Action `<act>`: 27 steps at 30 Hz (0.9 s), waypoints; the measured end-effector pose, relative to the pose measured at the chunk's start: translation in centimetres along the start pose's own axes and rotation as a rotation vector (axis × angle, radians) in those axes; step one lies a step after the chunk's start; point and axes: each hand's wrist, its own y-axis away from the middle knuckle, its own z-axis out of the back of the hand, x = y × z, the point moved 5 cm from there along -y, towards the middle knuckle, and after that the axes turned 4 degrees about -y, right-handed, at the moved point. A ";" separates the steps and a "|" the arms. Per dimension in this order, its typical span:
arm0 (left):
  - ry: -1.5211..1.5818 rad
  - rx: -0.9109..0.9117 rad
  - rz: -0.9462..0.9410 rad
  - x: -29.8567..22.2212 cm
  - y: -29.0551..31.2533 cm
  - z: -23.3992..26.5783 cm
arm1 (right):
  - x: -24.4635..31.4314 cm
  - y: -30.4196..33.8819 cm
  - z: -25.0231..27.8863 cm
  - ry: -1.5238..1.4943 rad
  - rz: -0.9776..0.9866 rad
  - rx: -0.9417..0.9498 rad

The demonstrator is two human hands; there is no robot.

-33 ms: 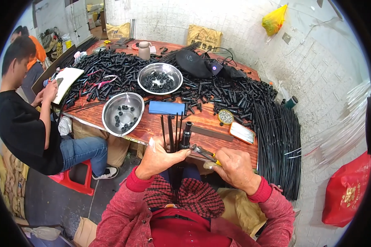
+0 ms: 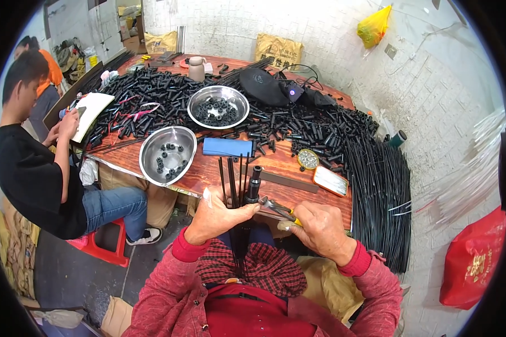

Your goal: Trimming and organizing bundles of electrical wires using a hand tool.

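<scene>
Upright in my left hand (image 2: 220,216) is a bundle of thin black rods (image 2: 233,180) with a thicker, stepped black tube (image 2: 254,182) at its right side. The fingers wrap round them, thumb pointing right; their lower ends hang over my lap. My right hand (image 2: 324,229) is closed on pliers (image 2: 284,212) with yellow-and-black handles. The plier jaws reach left to the base of the tube, beside my left thumb; whether they grip anything is too small to tell. A pale wrap covers one right fingertip.
Black tubes (image 2: 157,92) heap across the red-brown table (image 2: 289,199). Two metal bowls (image 2: 167,178) (image 2: 218,124) hold small black parts. Nearby lie a blue box (image 2: 226,147), a round dish (image 2: 307,159), a white tray (image 2: 330,182) and long black rods (image 2: 379,196). A co-worker (image 2: 36,168) sits at left.
</scene>
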 end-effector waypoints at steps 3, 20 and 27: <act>0.018 0.009 0.048 -0.4 0.2 -0.1 | -0.3 0.0 -0.2 -0.020 -0.020 0.000; 0.029 0.107 0.086 0.7 0.2 0.5 | -1.4 0.9 -2.7 -0.379 -0.078 0.014; 0.031 0.092 0.080 0.6 0.4 1.9 | -1.5 0.6 -2.2 -0.482 -0.172 -0.103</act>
